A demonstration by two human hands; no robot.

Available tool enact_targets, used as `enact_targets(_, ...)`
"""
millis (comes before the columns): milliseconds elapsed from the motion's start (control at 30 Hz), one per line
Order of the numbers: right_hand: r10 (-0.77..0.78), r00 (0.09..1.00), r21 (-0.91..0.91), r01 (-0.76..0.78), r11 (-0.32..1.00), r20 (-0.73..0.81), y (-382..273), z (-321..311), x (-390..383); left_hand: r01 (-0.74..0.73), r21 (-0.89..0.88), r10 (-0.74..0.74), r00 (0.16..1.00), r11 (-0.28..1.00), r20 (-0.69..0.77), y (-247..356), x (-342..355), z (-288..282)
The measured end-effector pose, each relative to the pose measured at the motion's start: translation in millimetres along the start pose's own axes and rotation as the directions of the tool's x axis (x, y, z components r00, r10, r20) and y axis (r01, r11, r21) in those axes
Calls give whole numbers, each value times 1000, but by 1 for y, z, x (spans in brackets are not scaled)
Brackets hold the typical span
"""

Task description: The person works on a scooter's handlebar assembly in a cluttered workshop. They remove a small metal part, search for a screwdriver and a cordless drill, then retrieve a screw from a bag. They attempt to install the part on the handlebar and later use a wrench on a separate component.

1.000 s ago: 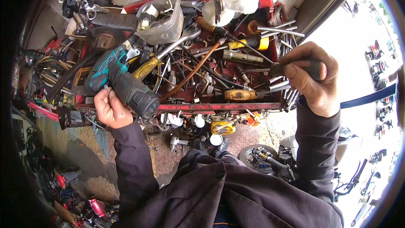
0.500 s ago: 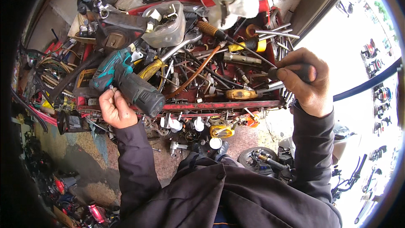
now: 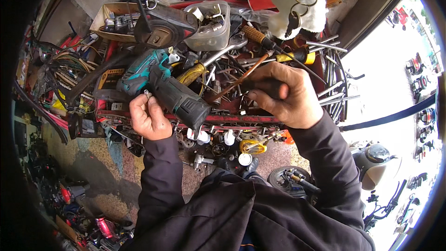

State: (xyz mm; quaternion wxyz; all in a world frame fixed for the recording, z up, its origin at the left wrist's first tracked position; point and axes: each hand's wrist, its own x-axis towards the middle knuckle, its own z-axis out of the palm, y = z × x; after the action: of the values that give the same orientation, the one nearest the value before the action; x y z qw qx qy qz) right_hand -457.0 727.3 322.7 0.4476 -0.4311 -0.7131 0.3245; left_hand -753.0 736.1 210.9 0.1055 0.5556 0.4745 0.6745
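Note:
Near the tool box's left front, my left hand (image 3: pixel 151 120) pinches a small, shiny metal piece (image 3: pixel 147 93) between thumb and fingertips. Just beside it lies a teal and black cordless power tool (image 3: pixel 151 72), its black battery end (image 3: pixel 195 111) over the box's front edge. My right hand (image 3: pixel 295 95) is closed around a dark tool handle (image 3: pixel 278 89) with a brownish end, held over the middle of the box. Whatever shaft it has cannot be made out. Close to those fingers runs a thin orange-brown rod (image 3: pixel 241 76).
The red tool box (image 3: pixel 232 119) is crammed with tools, including a ratchet (image 3: pixel 237 42) and an orange-handled screwdriver (image 3: pixel 255 35). Behind stands a clear plastic tub (image 3: pixel 209 42) of parts. White fluff with key rings (image 3: pixel 297 7) hangs at the back. Tangled cables (image 3: pixel 69 72) lie left.
My right hand has moved left with the dark handle, from the box's right end to over its middle. The whole view has shifted slightly; my left hand still pinches the small piece.

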Motion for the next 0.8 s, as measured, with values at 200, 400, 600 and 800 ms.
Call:
enact_targets(200,88,981,-187,-121,975,-173,-5,-39,-24,-33,-12,33,999,999,-5,-8,-1,-2)
enact_targets(400,158,964,-151,-193,970,-215,-6,-48,-37,-60,3,60,998,998,-10,-5,-1,1)
enact_targets(600,220,955,193,-182,964,-197,-16,-60,-51,-33,-17,32,997,999,-68,-3,0,5)
enact_targets(800,119,990,271,-93,958,-82,-9,-32,-35,-57,-20,55,996,998,-65,-1,2,6)
